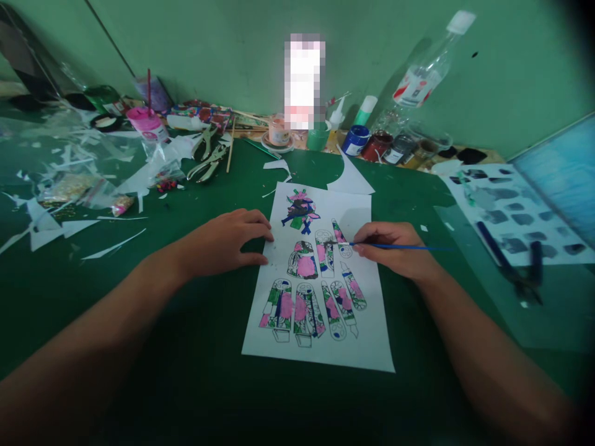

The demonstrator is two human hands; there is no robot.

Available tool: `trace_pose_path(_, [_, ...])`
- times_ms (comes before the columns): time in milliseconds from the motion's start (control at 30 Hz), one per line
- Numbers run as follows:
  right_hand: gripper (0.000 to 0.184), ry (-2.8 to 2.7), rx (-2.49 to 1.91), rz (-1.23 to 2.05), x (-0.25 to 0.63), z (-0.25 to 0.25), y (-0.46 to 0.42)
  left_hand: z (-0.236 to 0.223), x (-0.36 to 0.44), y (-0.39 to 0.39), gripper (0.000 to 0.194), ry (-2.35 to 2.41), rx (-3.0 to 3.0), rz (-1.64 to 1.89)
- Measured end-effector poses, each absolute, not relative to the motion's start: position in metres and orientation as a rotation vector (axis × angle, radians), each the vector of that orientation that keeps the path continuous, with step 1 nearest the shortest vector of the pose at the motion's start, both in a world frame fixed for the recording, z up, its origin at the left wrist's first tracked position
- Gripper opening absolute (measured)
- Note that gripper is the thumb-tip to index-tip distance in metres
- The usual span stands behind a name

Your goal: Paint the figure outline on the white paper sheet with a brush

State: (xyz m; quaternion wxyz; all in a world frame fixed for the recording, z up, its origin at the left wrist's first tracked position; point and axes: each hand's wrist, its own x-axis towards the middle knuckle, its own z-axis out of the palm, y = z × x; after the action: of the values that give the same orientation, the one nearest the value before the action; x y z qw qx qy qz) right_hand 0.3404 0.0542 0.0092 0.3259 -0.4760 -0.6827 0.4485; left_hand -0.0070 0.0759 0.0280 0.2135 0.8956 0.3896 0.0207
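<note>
A white sheet of paper (274, 204) lies on the green table, printed with outlined figure parts painted pink, green, blue and dark. My right hand (390, 244) pinches a thin blue paintbrush (395, 247), whose tip is at one of the upper printed shapes. At the sheet's left edge rests my left hand (232, 241), its fingers apart and curved, with nothing in them. Several of the shapes in the lower part carry pink patches, while parts of their outlines show bare white.
Along the wall stand paint jars, among them a blue jar (356, 141) and a pink jar (146, 122), plus a clear plastic bottle (418, 83). Pliers (207, 158) and paper scraps (46, 217) lie left. Blue-handled pliers (511, 260) and a paint-blotted sheet (520, 204) are right.
</note>
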Motion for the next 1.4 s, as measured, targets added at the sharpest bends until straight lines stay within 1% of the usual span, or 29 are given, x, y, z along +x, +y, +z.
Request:
trace_pose_path(433, [0.012,-1.916,-1.244,1.113,0.3402,0.0116,0.0543,0.0276,-0.0061,0.0764,0.039,1.064,2.500,0.059])
trace_pose_path(833, [0.013,-1.922,-1.244,1.129,0.3399,0.0130,0.0543,0.0266,-0.0075,0.0765,0.040,1.072,2.489,0.067])
trace_pose_path(1067, [0.011,-1.853,-1.265,1.083,0.3383,0.0114,0.0547,0.0264,-0.0079,0.0767,0.040,1.068,2.492,0.073])
trace_pose_path(1267, [0.011,-1.915,-1.241,1.119,0.3392,0.0119,0.0541,0.0272,-0.0070,0.0770,0.041,1.071,2.493,0.053])
trace_pose_path(1400, [0.012,-1.864,-1.278,1.074,0.3388,0.0120,0.0540,0.0289,-0.0062,0.0767,0.040,1.075,2.493,0.048])
